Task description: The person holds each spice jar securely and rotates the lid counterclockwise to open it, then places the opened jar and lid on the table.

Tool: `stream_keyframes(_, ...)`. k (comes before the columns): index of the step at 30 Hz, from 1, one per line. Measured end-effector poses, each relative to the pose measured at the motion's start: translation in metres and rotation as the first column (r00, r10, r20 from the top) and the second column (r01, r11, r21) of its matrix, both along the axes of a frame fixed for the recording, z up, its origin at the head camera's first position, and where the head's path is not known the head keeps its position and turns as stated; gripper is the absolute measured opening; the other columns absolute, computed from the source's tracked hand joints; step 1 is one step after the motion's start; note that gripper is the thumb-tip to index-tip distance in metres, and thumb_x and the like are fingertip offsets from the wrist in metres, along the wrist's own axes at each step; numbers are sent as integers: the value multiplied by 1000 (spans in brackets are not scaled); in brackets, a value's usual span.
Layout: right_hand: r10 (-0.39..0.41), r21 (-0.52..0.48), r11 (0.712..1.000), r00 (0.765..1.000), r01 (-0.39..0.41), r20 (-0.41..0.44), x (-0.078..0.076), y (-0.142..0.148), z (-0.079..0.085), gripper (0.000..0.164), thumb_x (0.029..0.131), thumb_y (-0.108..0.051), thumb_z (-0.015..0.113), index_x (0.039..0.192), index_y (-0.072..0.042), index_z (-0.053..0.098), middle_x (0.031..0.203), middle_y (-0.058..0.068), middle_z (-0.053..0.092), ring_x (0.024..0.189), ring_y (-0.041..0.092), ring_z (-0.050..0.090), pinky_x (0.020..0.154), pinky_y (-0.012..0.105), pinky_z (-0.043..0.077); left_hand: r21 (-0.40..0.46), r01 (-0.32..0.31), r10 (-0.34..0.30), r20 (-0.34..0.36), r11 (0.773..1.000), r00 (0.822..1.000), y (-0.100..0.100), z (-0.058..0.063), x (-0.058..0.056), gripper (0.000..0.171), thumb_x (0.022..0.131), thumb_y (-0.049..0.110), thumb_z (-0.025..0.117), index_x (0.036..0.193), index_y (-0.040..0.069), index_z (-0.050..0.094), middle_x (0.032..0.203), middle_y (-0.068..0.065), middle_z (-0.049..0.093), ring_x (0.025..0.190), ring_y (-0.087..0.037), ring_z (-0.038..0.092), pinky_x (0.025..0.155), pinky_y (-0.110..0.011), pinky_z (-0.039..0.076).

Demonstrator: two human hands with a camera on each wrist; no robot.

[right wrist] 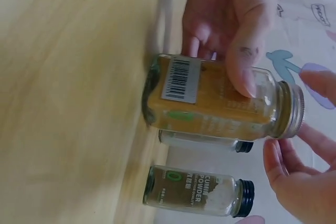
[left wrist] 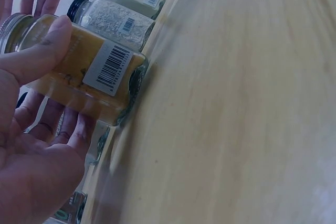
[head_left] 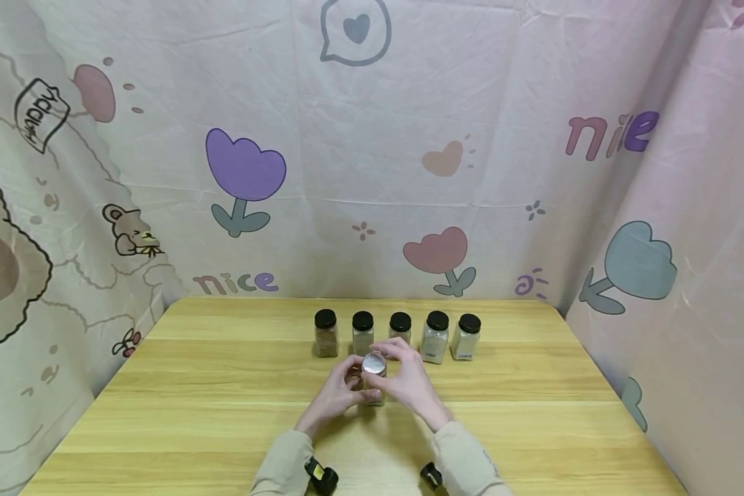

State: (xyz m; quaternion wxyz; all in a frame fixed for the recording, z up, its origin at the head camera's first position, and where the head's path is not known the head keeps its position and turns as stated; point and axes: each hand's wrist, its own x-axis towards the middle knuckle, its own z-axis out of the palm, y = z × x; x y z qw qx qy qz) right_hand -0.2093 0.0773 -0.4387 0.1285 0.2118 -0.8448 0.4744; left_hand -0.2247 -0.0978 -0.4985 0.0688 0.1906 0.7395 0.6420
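The left hand (head_left: 335,396) grips the amber jar (right wrist: 210,103), upright before 5 black-lidded jars (head_left: 435,342); brace it firmly for what looks like a lid twist. Around the silver lid (head_left: 374,363), the right hand (head_left: 409,377) arches, though I can't tell whether its fingers grip.

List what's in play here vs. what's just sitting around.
In play:
jar with brownish-yellow contents, gripped in the left hand
its silver lid, the right hand right at it

Sitting around, as far as this moment shows:
five black-lidded jars, upright in a rough row, none held
patterned cloth, just backdrop
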Motion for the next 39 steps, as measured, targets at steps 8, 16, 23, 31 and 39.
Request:
stream_keyframes(8,-103,48,993,988,109,-116,2,-7,-3,39,72,-23,91,103,-5,74,98,3,65,88,15,61,77,30,58,33,3,-4,30,999,1000,1,1,0,52,82,4,80,125,-6,53,129,-22,57,117,-20,61,102,-19,51)
stream_keyframes(16,-40,61,997,994,46,-98,2,-5,0,35,73,-6,85,106,-2,74,105,9,70,94,23,65,82,39,57,28,12,-12,12,1000,1000,1,1,0,54,82,3,80,126,-7,52,130,-25,57,123,-32,60,110,-32,51)
stream_keyframes(23,15,69,998,998,-12,-57,1,-4,-2,41,74,-4,82,114,-2,72,114,9,69,105,25,66,94,36,53,24,17,-17,-17,1000,1000,0,0,-1,54,80,-1,79,126,-10,51,129,-28,55,119,-23,59,109,-24,50)
stream_keyframes(31,-95,32,995,992,98,-88,2,-6,-6,45,74,-26,90,109,-5,73,103,4,65,92,19,63,80,37,58,20,-1,0,46,1000,999,2,1,0,54,81,6,81,126,-3,53,133,-22,56,128,-37,58,115,-46,47)
stream_keyframes(39,-70,66,995,991,77,-111,2,-6,-4,36,75,-11,87,107,-3,74,105,6,69,93,20,65,82,26,54,31,15,-16,21,999,1000,1,0,0,52,81,2,79,126,-7,52,133,-26,56,128,-40,57,116,-48,45)
